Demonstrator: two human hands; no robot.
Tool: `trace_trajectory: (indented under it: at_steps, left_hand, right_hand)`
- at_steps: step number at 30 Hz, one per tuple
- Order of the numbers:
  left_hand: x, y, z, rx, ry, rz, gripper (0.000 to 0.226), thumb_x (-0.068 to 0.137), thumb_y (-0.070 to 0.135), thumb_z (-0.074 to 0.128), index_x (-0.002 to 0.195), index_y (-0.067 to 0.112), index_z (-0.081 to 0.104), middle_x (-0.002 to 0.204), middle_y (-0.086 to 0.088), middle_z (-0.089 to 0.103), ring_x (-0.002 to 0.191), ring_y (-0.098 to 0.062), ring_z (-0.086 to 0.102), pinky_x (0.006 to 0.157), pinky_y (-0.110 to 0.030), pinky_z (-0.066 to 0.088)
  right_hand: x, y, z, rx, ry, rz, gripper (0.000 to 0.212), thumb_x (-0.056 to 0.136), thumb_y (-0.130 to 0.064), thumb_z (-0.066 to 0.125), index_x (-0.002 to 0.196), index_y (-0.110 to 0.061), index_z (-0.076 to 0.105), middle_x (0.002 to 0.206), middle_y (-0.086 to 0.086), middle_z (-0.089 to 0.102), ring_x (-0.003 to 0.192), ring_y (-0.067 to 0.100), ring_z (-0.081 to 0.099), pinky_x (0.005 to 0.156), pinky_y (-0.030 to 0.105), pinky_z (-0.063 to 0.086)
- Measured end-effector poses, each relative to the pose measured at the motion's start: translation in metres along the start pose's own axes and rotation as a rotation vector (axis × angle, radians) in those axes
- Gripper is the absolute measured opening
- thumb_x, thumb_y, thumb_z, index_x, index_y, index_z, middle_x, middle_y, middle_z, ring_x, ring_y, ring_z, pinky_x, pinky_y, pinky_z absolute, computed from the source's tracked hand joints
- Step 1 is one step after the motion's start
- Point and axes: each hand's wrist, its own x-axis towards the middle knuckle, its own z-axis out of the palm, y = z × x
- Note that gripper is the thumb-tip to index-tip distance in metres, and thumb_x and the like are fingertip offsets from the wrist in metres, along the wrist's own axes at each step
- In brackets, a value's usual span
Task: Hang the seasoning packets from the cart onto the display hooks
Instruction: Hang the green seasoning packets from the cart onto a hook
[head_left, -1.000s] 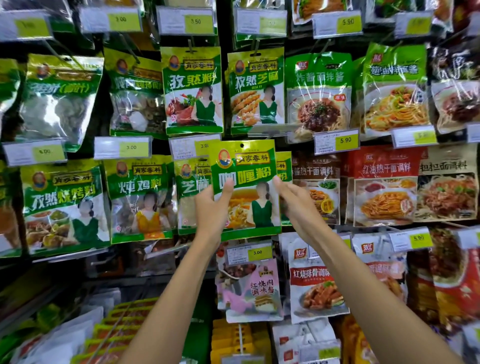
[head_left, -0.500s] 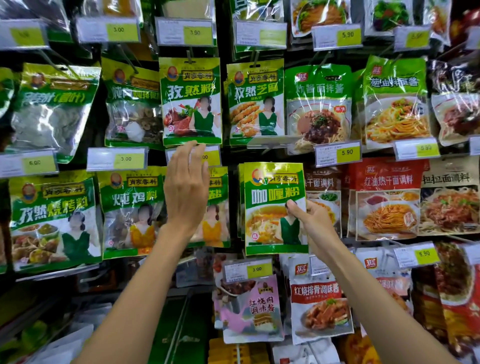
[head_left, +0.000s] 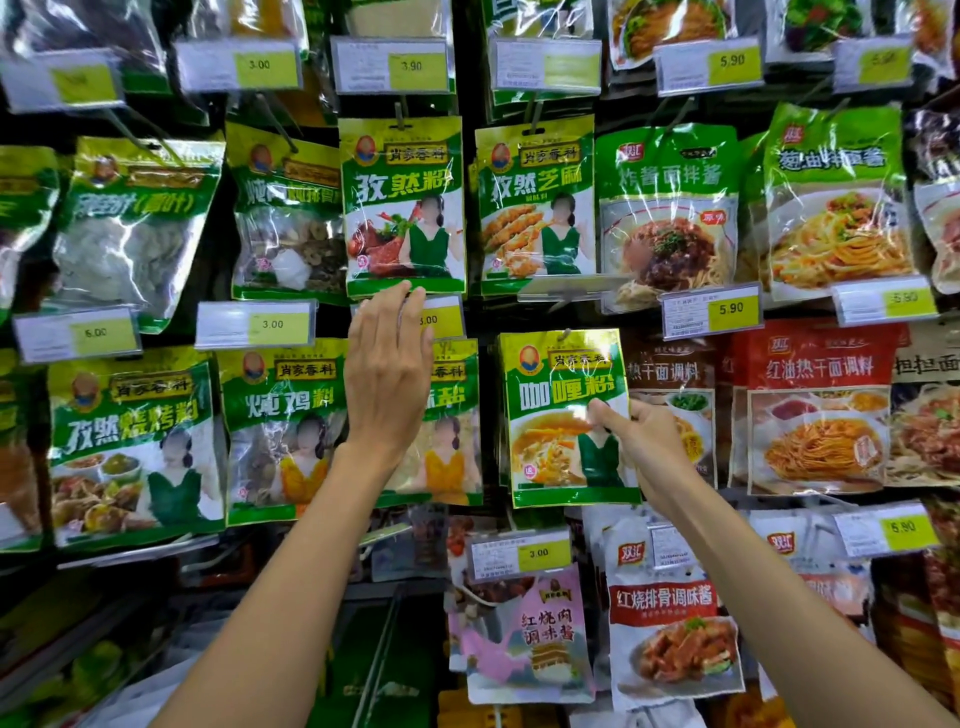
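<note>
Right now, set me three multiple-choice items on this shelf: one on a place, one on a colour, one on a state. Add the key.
1. The curry powder packet is:
A. directly below the cumin sesame packet
B. at the far left end of the display
C. in the bottom row

2. Its front is mainly:
A. red
B. green with a yellow top
C. pink

3. The left hand is:
A. gripping a packet
B. closed in a fist
C. open, with straight fingers

Key:
1 A: it sits right under that packet, one row down.
2 B: a green field carries the name, with a yellow band above it.
3 C: its straight fingers reach up by a price tag and hold nothing, while the right hand pinches the curry powder packet's edge.
</note>
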Motion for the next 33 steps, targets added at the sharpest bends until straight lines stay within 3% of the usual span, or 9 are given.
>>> trace_trajectory:
  at_steps: [4,8,12,15,18,21,24,28,33]
  left_hand:
    - [-0.001,-0.004,0.002,-0.001,0.03,0.024,0.034,0.096,0.014,0.052,0.126,-0.002,0.052,0.123,-0.019,0.058,0.117,-0.03,0.05,0.107,-0.041,0.036]
    - [-0.002,-0.01,0.003,-0.035,0.04,0.051,0.034,0.097,0.016,0.051,0.126,-0.001,0.053,0.122,-0.018,0.058,0.118,-0.026,0.044,0.107,-0.039,0.033]
    - [-0.001,-0.01,0.001,-0.033,0.021,0.056,0.034,0.095,0.016,0.054,0.126,0.0,0.054,0.122,-0.017,0.059,0.117,-0.026,0.046,0.107,-0.038,0.033]
    - [0.001,-0.008,-0.005,-0.029,-0.025,0.034,0.034,0.096,0.017,0.054,0.126,0.0,0.054,0.122,-0.017,0.058,0.116,-0.029,0.051,0.107,-0.038,0.034]
    - [0.003,-0.001,-0.014,-0.037,-0.057,0.0,0.035,0.096,0.017,0.052,0.127,-0.001,0.053,0.125,-0.018,0.057,0.118,-0.032,0.053,0.107,-0.04,0.036]
    - [-0.003,0.018,-0.025,-0.108,-0.024,-0.031,0.034,0.096,0.013,0.051,0.127,-0.002,0.052,0.126,-0.019,0.056,0.12,-0.029,0.049,0.106,-0.039,0.037]
    - [-0.025,0.065,-0.035,-0.275,-0.017,-0.078,0.03,0.096,0.011,0.049,0.123,-0.001,0.055,0.122,-0.017,0.058,0.117,-0.025,0.046,0.104,-0.036,0.036]
    - [-0.078,0.168,-0.051,-0.65,-0.235,-0.298,0.029,0.098,0.018,0.043,0.111,0.001,0.062,0.108,-0.013,0.064,0.105,-0.025,0.056,0.096,-0.03,0.037]
    - [-0.156,0.322,-0.087,-1.122,-0.718,-0.616,0.026,0.101,0.021,0.042,0.086,0.01,0.061,0.074,-0.007,0.059,0.069,-0.021,0.056,0.062,-0.028,0.035]
  right_hand:
    - [0.01,0.007,0.006,-0.094,0.054,-0.043,0.011,0.092,-0.021,0.062,0.091,-0.013,0.068,0.091,0.005,0.071,0.088,0.02,0.066,0.07,0.032,0.054]
    - [0.02,0.014,0.013,-0.199,0.16,-0.077,0.014,0.092,-0.024,0.064,0.09,-0.01,0.066,0.091,0.012,0.069,0.092,0.032,0.064,0.08,0.047,0.051]
    - [0.028,0.02,0.022,-0.255,0.253,-0.105,0.036,0.091,-0.025,0.064,0.083,0.01,0.06,0.083,0.022,0.066,0.088,0.036,0.06,0.072,0.036,0.039]
    - [0.027,0.02,0.023,-0.293,0.267,-0.111,0.034,0.091,-0.026,0.064,0.072,0.001,0.054,0.067,0.009,0.055,0.079,0.026,0.053,0.069,0.031,0.03]
    - [0.018,0.017,0.014,-0.35,0.199,-0.104,0.03,0.09,-0.032,0.064,0.086,-0.002,0.064,0.076,0.007,0.063,0.07,0.018,0.053,0.066,0.031,0.038]
    - [-0.003,0.021,-0.009,-0.389,0.179,-0.124,0.03,0.094,-0.031,0.06,0.112,-0.007,0.062,0.091,0.002,0.06,0.082,0.014,0.054,0.076,0.03,0.047]
    - [-0.041,0.026,-0.049,-0.373,0.196,-0.167,0.024,0.098,-0.029,0.053,0.109,-0.01,0.064,0.096,0.002,0.066,0.089,0.014,0.061,0.073,0.022,0.047]
    - [-0.114,0.048,-0.123,-0.348,0.25,-0.136,0.024,0.099,-0.03,0.049,0.092,-0.014,0.067,0.082,-0.002,0.069,0.072,0.002,0.064,0.06,0.012,0.048]
    - [-0.224,0.1,-0.242,-0.461,0.386,0.084,0.028,0.099,-0.021,0.05,0.076,-0.018,0.064,0.068,-0.001,0.067,0.066,0.016,0.064,0.063,0.032,0.048]
